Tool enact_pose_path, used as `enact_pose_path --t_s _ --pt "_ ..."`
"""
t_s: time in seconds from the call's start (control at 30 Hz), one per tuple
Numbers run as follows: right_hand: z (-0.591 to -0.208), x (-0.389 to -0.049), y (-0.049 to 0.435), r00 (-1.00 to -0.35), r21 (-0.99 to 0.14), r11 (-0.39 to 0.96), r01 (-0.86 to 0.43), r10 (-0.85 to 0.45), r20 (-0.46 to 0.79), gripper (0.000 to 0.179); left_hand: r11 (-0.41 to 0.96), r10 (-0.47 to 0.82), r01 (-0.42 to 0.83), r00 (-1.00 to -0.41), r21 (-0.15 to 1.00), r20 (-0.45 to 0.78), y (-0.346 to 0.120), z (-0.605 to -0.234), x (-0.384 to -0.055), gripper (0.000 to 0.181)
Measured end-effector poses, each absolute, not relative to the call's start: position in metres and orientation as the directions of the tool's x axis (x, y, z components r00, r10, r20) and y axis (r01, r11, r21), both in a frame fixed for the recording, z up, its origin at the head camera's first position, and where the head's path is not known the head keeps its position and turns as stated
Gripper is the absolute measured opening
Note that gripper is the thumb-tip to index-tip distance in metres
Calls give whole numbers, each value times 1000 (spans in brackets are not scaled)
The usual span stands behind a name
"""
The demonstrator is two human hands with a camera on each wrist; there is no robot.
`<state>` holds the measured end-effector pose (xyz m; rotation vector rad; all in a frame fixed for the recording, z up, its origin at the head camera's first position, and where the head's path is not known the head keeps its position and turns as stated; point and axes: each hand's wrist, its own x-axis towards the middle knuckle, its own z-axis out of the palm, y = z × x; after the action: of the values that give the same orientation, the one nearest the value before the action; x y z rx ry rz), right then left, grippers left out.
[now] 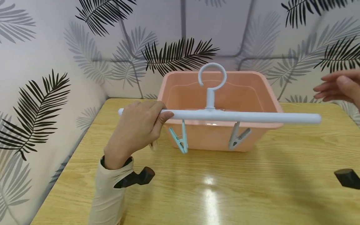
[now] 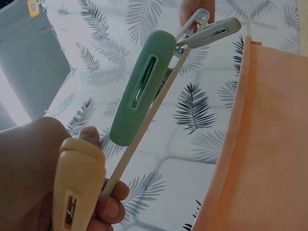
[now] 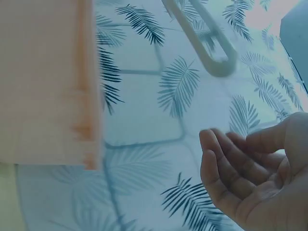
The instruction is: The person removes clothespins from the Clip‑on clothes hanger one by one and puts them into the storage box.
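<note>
A pale hanger (image 1: 253,117) with a ring-shaped hook is held level in front of the pink plastic bin. My left hand (image 1: 142,122) grips its bar near the left end, fingers over the top and thumb along the front. Clothespins hang from the bar: a mint-green clothespin (image 1: 182,140), a grey clothespin (image 1: 236,139) and a beige clothespin (image 2: 79,183) close under the left hand. At the far right my right hand (image 1: 341,86) is raised beyond the bar's end, holding nothing, its fingers loosely bent in the right wrist view.
The pink bin (image 1: 211,137) stands at the back of the wood-grain table (image 1: 180,193), behind the hanger; the visible part of its inside shows no contents. Leaf-patterned cloth (image 1: 92,78) lines the back and left side. A dark wrist mount (image 1: 347,178) shows at the right.
</note>
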<state>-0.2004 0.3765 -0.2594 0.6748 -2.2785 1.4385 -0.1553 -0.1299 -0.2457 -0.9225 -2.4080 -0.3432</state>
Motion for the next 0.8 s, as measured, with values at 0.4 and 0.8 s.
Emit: enact_pose_path --t_s 0.4,0.8 --pt "-293 -114 323 -871 -858 154 -489 -142 471 27 744 531 668 -612 24 586 -123 -243 -155 48" --pt "-302 -106 231 -855 -950 29 -311 -446 267 40 726 536 687 -595 32 599 -115 -249 -155 60"
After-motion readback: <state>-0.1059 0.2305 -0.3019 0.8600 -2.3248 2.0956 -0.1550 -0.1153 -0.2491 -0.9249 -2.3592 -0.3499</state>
